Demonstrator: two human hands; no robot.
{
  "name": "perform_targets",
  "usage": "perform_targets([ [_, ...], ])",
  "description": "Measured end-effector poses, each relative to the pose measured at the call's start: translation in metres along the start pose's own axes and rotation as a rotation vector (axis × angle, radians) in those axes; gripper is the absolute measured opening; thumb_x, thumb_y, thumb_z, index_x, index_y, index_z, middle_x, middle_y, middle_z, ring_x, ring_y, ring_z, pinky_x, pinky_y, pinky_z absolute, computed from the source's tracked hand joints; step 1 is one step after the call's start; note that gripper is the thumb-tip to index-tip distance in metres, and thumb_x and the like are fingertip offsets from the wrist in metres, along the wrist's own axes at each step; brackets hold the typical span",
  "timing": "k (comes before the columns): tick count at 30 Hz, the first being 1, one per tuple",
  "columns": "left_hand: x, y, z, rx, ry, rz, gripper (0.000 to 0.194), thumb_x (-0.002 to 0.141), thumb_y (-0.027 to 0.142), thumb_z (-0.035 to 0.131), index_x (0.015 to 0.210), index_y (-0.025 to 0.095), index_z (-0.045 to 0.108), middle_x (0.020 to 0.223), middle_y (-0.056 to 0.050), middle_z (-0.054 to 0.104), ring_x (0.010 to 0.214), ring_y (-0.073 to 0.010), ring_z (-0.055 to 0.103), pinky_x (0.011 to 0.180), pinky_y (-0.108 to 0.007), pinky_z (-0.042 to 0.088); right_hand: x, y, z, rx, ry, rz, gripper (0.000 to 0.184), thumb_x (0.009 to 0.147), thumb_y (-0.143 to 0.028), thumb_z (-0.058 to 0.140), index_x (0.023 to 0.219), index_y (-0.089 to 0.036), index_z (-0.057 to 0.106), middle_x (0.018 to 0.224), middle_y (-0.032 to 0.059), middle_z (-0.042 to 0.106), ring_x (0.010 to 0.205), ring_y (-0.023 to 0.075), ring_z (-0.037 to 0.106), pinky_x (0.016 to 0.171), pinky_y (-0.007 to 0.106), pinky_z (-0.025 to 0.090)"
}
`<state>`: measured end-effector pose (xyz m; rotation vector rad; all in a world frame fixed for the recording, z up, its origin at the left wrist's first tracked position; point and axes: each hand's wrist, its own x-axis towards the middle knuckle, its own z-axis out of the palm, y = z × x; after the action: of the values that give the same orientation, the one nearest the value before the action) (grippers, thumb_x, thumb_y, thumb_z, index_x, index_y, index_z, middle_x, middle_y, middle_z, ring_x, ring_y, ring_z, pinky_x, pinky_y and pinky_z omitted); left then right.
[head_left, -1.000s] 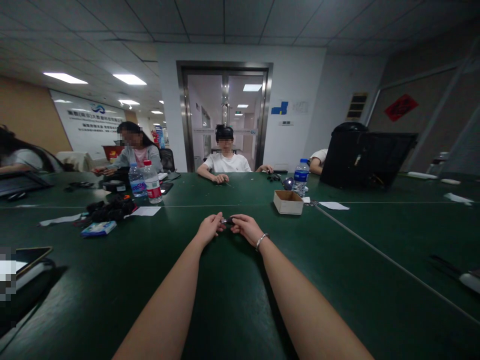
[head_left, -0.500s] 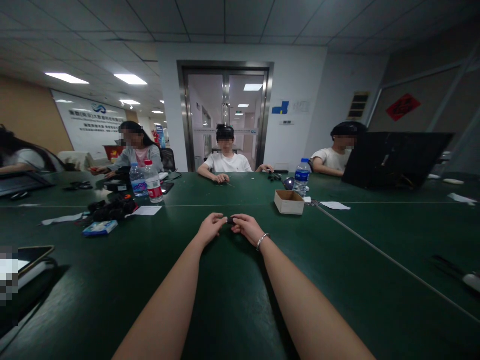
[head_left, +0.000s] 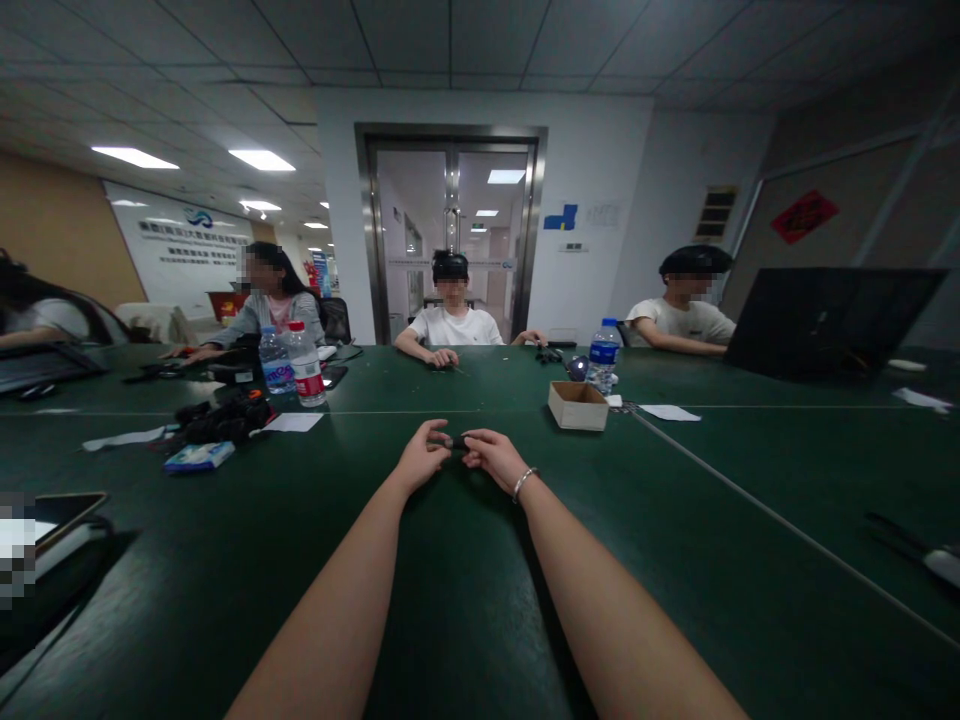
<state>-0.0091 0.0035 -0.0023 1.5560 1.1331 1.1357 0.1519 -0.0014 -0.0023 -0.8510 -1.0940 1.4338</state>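
Both my arms stretch out over the dark green table point(head_left: 465, 600). My left hand point(head_left: 421, 456) and my right hand point(head_left: 491, 455) meet at the table's middle, fingers pinched on a small dark object point(head_left: 457, 441) held between them. What the object is I cannot make out. A bracelet point(head_left: 523, 483) sits on my right wrist. Both hands rest just above or on the tabletop.
A small cardboard box point(head_left: 577, 404) stands beyond my right hand. Two water bottles point(head_left: 294, 362) and a dark pile of items point(head_left: 222, 417) lie at the left, another bottle point(head_left: 602, 355) at the right. An open laptop point(head_left: 825, 320) is far right. Several people sit around the table.
My hands stay joined on the small dark object, fingers shifting slightly. The laptop at the right has slid further right, uncovering the person behind it.
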Motion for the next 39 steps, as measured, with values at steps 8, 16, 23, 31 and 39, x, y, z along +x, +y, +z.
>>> perform_targets([
  [8,0.0005,0.0015,-0.0005,0.022,-0.028,-0.041,0.039,0.08,0.041,0.046,0.109,0.014,0.05,0.064,-0.001,0.055,0.046,-0.0071,0.045,0.042,-0.016,0.032,-0.0004,-0.0006,-0.0006,-0.031,-0.017,0.002,0.011,0.072,-0.01,0.066,0.082,-0.009,0.061,0.061,0.0037,0.06,0.051,0.0103,0.057,0.045,0.018,0.047],
  [16,0.0004,0.0009,-0.0017,0.041,-0.048,-0.031,0.037,0.081,0.04,0.041,0.109,0.019,0.051,0.061,0.002,0.05,0.045,-0.0073,0.042,0.04,-0.016,0.028,-0.004,-0.0041,0.0004,-0.057,-0.083,0.007,0.013,0.071,-0.009,0.064,0.084,-0.009,0.063,0.06,0.0035,0.061,0.049,0.0093,0.057,0.046,0.017,0.048],
  [23,-0.0027,0.0087,-0.0004,0.022,-0.064,-0.06,0.038,0.08,0.041,0.042,0.103,0.014,0.054,0.057,0.001,0.05,0.045,-0.0079,0.04,0.041,-0.017,0.026,-0.0056,-0.0052,0.0005,-0.045,-0.091,0.008,0.014,0.069,-0.009,0.065,0.083,-0.01,0.064,0.061,0.003,0.061,0.051,0.0092,0.057,0.047,0.017,0.048],
  [31,-0.0026,0.0094,-0.0005,0.029,-0.065,-0.061,0.039,0.08,0.043,0.042,0.103,0.014,0.057,0.063,-0.001,0.053,0.048,-0.0087,0.042,0.043,-0.019,0.027,-0.0046,-0.0049,-0.0001,-0.037,-0.081,0.01,0.015,0.069,-0.006,0.062,0.084,-0.01,0.063,0.06,0.0029,0.061,0.05,0.0088,0.057,0.048,0.016,0.048],
  [39,-0.0039,0.0087,-0.0018,0.045,-0.08,-0.053,0.042,0.079,0.044,0.045,0.107,0.013,0.055,0.067,-0.002,0.056,0.049,-0.0084,0.042,0.044,-0.019,0.028,-0.0053,-0.0044,-0.0002,-0.024,-0.074,0.002,0.016,0.07,-0.004,0.06,0.084,-0.009,0.062,0.062,0.0034,0.061,0.052,0.0091,0.059,0.05,0.016,0.048],
])
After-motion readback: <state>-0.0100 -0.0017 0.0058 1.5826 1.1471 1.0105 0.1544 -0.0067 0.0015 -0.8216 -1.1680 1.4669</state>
